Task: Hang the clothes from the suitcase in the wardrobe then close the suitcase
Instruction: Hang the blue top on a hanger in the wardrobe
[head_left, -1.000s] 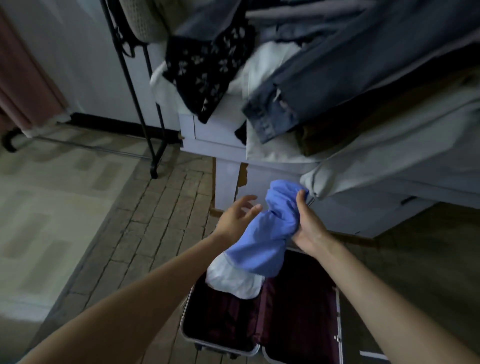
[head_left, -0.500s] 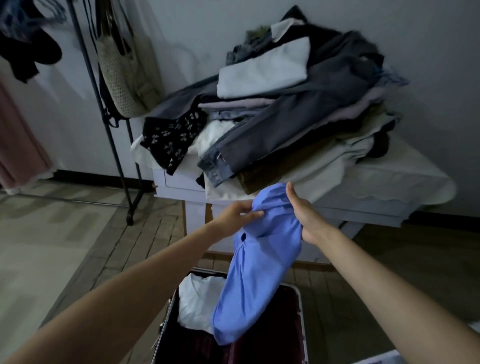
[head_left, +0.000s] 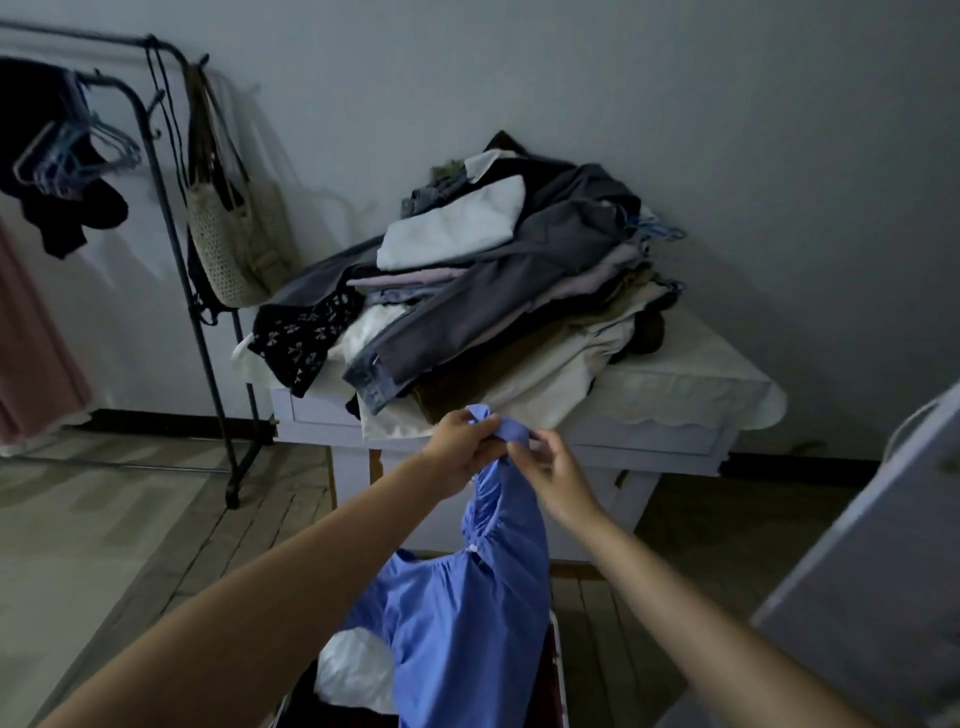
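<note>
Scene: You stand over the open suitcase (head_left: 557, 670), lifting a blue shirt (head_left: 462, 613) up in front of a cluttered tabletop (head_left: 675, 384).
Blue shirt: It hangs from your two hands at its top, the bunched body trailing down to the suitcase, where a white garment (head_left: 353, 670) lies beside it.
Left hand: Your left hand (head_left: 460, 441) is clenched on the shirt's top edge, a small knot of cloth poking up above the fingers.
Right hand: Your right hand (head_left: 553, 467) pinches the same bunched edge just beside the left, thumb and forefinger on the fabric, the other fingers loosely curled.
How it will handle: Judging by the drape, the shirt is light, soft and limp, with no stiffness to keep its shape; it likely won't slip, but it will stay crumpled unless spread.
Where to take hold: The collar or shoulder seams look like the best grip, one hand to each side, so it falls open for a hanger.
Hanging place: A black clothes rail (head_left: 171, 208) stands well apart to the left, with hangers (head_left: 78, 150) and a woven bag (head_left: 234, 244) on it.
Also in view: A heap of folded clothes (head_left: 493, 291) covers the tabletop.
Task status: Hanging seems barely under way; the suitcase is not yet closed.
</note>
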